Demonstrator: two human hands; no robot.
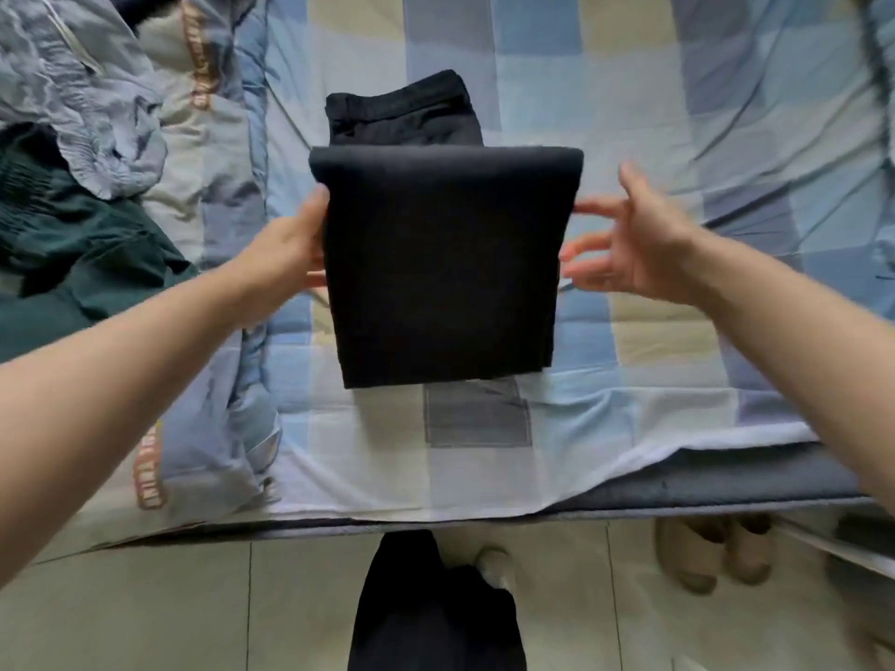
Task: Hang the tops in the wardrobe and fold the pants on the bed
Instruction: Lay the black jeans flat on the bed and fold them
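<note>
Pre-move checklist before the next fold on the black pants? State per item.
1. Left hand holds the black pants at their left edge: ok.
2. Right hand gripping the right edge: not ok, fingers spread, only fingertips near the cloth.
3. Top fold edge straight: ok.
4. Waistband end flat on the bed sheet: ok.
5. Layers aligned underneath: cannot tell.
6. Green garment away from the fold area: ok.

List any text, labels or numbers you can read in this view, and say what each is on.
Brown lettering band on the quilted blue-and-beige checked blanket, upper left: too blurred to read.
Same kind of brown lettering band, lower left: too blurred to read.
Folded black pants: no visible label or text.
</note>
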